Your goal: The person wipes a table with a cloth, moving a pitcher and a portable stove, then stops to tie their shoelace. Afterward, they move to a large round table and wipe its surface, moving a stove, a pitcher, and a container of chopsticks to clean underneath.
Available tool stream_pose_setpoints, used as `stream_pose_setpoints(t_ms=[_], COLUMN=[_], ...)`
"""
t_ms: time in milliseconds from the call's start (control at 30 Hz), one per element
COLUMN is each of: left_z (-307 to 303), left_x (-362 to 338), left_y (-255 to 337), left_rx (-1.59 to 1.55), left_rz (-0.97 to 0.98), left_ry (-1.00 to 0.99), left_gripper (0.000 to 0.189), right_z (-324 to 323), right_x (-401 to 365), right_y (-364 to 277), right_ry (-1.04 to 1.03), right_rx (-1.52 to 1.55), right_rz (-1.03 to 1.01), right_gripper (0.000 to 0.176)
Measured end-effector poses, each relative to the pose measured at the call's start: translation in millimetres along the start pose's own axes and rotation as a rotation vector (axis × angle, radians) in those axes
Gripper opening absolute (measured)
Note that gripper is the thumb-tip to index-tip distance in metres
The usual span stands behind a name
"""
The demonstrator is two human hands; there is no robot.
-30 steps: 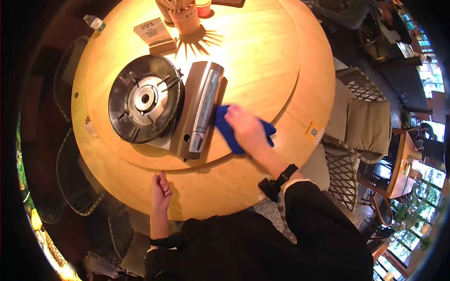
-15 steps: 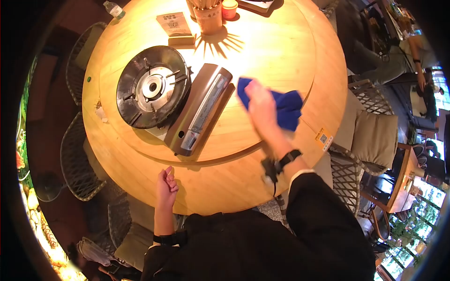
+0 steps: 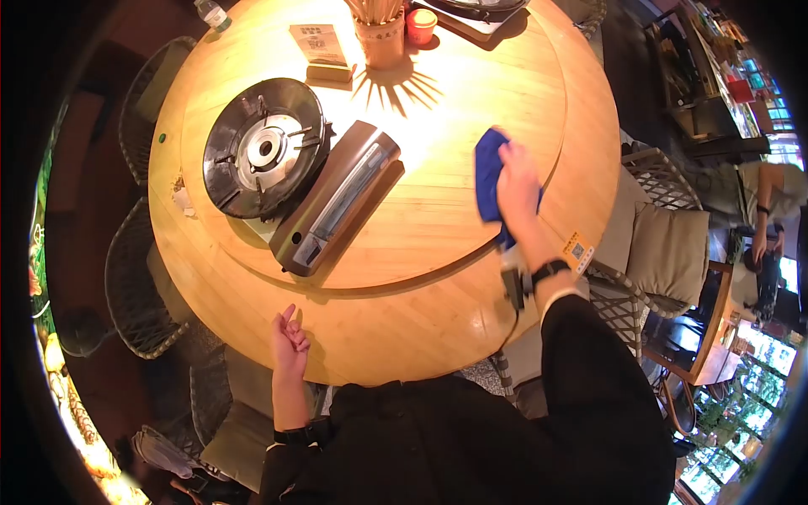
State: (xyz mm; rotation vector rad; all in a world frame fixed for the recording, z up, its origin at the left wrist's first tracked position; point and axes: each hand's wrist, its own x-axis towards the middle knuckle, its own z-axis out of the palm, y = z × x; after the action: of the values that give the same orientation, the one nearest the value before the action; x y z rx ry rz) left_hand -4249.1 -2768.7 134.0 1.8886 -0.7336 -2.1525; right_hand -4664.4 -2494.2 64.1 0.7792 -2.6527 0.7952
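My right hand (image 3: 517, 181) presses a blue cloth (image 3: 489, 177) against the right part of the wooden turntable (image 3: 438, 223); the fingers are closed on it and slightly blurred. Over the front left edge of the round table (image 3: 396, 337) hovers my left hand (image 3: 290, 343), empty, its index finger extended and the others loosely curled. Between the hands and further back sits a portable gas stove (image 3: 337, 198), with a round black burner bowl (image 3: 265, 150) on its left side.
Behind the stove stand a sign on a wooden block (image 3: 321, 52), a holder of sticks (image 3: 380, 42) and a red cup (image 3: 421, 27). Another dark appliance (image 3: 480, 13) is at the far edge. Woven chairs (image 3: 139, 282) surround the table. Another person (image 3: 766, 198) is at the right.
My right hand has moved to the right with the blue cloth, which now looks narrower and more bunched. My left hand has stayed nearly in place, its index finger a bit straighter.
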Motion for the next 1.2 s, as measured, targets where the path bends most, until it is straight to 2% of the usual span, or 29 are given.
stream_pose_setpoints(t_ms=[67,133,233,333,367,433,533,600,667,700,767,867,1000,1067,1133,1200], left_z=[0.6,-3.8,-0.7,7.5,11.0,16.0,25.1,26.3,27.0,29.8,39.6,46.0,53.8,57.7,57.1,53.2], left_x=[-5.7,-10.8,-11.0,-10.7,-10.4,-9.4,-4.5,-9.3,-7.0,-5.0,-6.5,-2.2,3.7,-0.7,-3.1,-4.0], left_y=[1.5,-1.0,-3.1,-9.2,-11.7,-18.4,-28.9,-38.3,-50.0,-53.8,-63.3,-74.5,-88.1,-88.6,-87.1,-82.9], left_rx=[-0.002,-0.007,0.010,-0.001,0.006,0.011,-0.031,0.022,0.015,0.009,0.011,-0.006,-0.025,0.000,0.024,0.031], left_rz=[0.004,0.014,-0.006,-0.012,-0.012,-0.013,-0.068,-0.069,-0.098,-0.130,-0.126,-0.126,-0.115,-0.106,-0.098,-0.097], left_ry=[-0.005,0.005,-0.042,-0.076,-0.084,-0.097,-0.096,-0.156,-0.180,-0.191,-0.209,-0.238,-0.277,-0.285,-0.287,-0.321], left_gripper=[0.043,0.043,0.042,0.041,0.041,0.041,0.041,0.039,0.039,0.038,0.038,0.038,0.040,0.041,0.042,0.044], right_z=[23.5,41.9,51.7,32.6,29.1,18.8,23.1,28.6,39.2,44.3,52.3,45.0,21.1,14.4,3.0,1.4], right_x=[29.2,40.9,8.8,-45.3,-66.2,-85.0,-79.4,-68.6,-63.7,-70.4,-97.3,-133.5,-138.6,-119.4,-88.6,-68.7], right_y=[21.4,5.8,-45.4,-96.1,-110.2,-138.9,-137.9,-131.4,-138.4,-149.7,-172.1,-197.7,-161.5,-119.0,-70.0,-13.6], right_ry=[0.114,0.102,-0.010,-0.127,-0.175,-0.254,-0.311,-0.264,-0.091,-0.085,-0.111,-0.216,-0.324,-0.234,-0.123,-0.017], right_rx=[0.009,0.040,0.148,0.318,0.361,0.447,0.547,0.516,0.376,0.314,0.379,0.515,0.463,0.420,0.282,0.173], right_rz=[0.116,0.112,-0.060,-0.191,-0.220,-0.253,-0.306,-0.294,-0.068,-0.071,-0.159,-0.398,-0.635,-0.559,-0.376,-0.039], right_gripper=[0.030,0.032,0.032,0.031,0.037,0.036,0.032,0.031,0.031,0.031,0.030,0.030,0.031,0.028,0.027,0.030])
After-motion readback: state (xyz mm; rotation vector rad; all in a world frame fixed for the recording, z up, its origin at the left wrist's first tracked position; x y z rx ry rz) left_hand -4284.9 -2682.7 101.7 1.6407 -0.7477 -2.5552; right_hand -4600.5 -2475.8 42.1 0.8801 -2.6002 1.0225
